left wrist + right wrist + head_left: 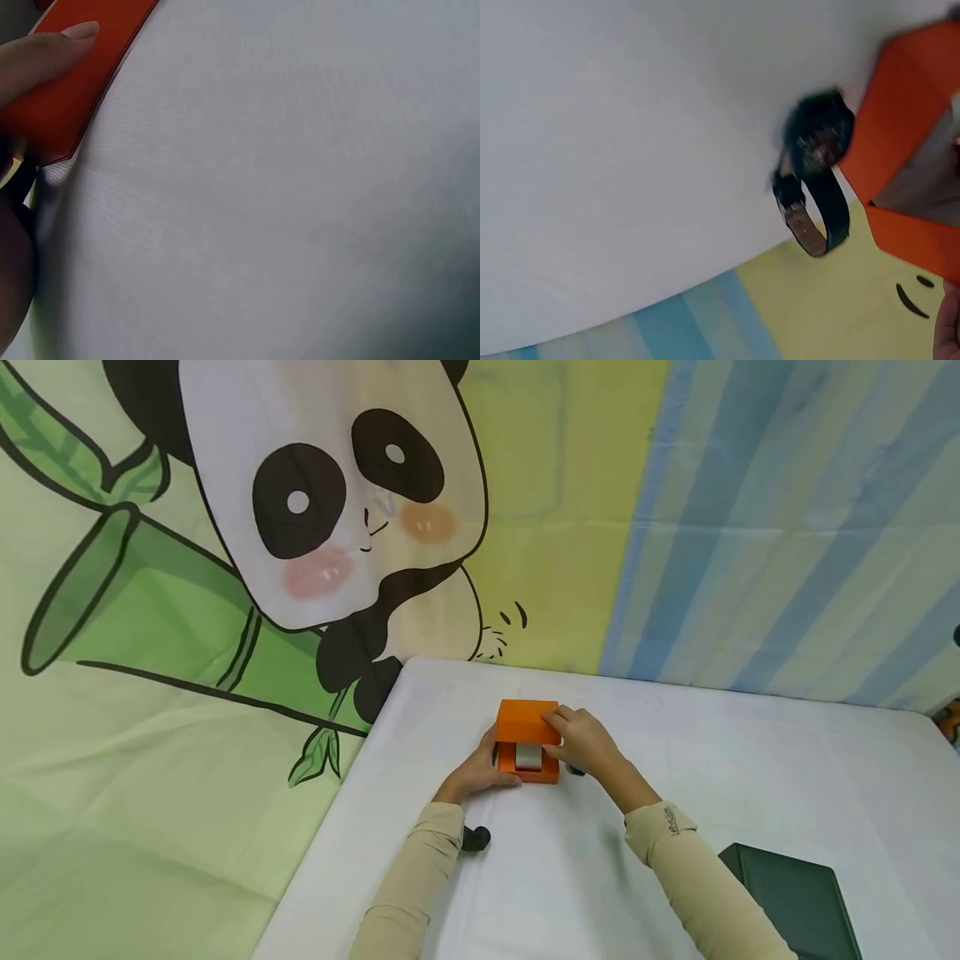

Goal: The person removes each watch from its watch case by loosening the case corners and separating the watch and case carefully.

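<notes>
An orange watch box (507, 764) stands on the white table, its lid (525, 722) raised and a grey cushion (528, 757) showing inside. My left hand (480, 768) grips the box's left side; in the left wrist view its thumb (56, 54) lies on the orange front. With my right hand (588, 742) I hold the right edge of the lid between thumb and fingers. Close to the box's right side is a wristwatch (821, 135) with a dark strap, blurred in the right wrist view and mostly hidden by my hand in the head view.
A black curved object (477, 838) lies by my left wrist, partly covered by the sleeve. At the lower right sits a dark green box (798, 902), partly behind my right sleeve. A panda-print curtain (540, 527) hangs behind the table's far edge.
</notes>
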The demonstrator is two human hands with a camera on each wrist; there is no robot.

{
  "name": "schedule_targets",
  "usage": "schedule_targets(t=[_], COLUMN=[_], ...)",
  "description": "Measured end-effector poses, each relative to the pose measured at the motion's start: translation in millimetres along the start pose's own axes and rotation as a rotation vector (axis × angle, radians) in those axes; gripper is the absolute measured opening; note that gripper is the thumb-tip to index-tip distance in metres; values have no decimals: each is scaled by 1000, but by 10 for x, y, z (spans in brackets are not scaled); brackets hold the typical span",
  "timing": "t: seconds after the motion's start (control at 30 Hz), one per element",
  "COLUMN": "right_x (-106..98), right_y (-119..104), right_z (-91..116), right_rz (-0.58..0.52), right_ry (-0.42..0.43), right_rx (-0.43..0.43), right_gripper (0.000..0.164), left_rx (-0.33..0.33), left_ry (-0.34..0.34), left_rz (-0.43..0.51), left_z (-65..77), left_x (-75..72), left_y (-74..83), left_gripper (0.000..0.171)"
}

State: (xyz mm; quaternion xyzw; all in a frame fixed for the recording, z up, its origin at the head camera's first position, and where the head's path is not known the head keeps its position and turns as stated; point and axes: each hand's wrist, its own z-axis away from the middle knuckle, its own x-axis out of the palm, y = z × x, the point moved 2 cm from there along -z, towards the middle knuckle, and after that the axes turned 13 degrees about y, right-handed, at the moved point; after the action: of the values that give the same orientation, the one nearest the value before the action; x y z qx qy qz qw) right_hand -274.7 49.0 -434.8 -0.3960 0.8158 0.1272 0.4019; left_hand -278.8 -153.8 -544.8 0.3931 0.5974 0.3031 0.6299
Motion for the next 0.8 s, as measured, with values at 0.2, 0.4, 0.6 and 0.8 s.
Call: schedule_targets(t=[0.2, 0.4, 0.6, 0.8], right_x=[109, 222, 252, 281], right_y=[-87, -147, -190, -206], right_z=[164, 318, 363, 385], right_rz=[84, 198, 243, 266], right_ry=[156, 233, 283, 290], right_rx=[-145, -215, -218, -214], right_gripper=[47, 49, 47, 44], left_rx=[1, -41, -90, -79], left_ry=[2, -7, 2, 6], left_rz=[17, -14, -39, -31], left_z=[6, 6, -4, 9], left_x=[-18, -18, -12, -11], left_y=[22, 19, 2, 3], left_gripper=[120, 125, 128, 126])
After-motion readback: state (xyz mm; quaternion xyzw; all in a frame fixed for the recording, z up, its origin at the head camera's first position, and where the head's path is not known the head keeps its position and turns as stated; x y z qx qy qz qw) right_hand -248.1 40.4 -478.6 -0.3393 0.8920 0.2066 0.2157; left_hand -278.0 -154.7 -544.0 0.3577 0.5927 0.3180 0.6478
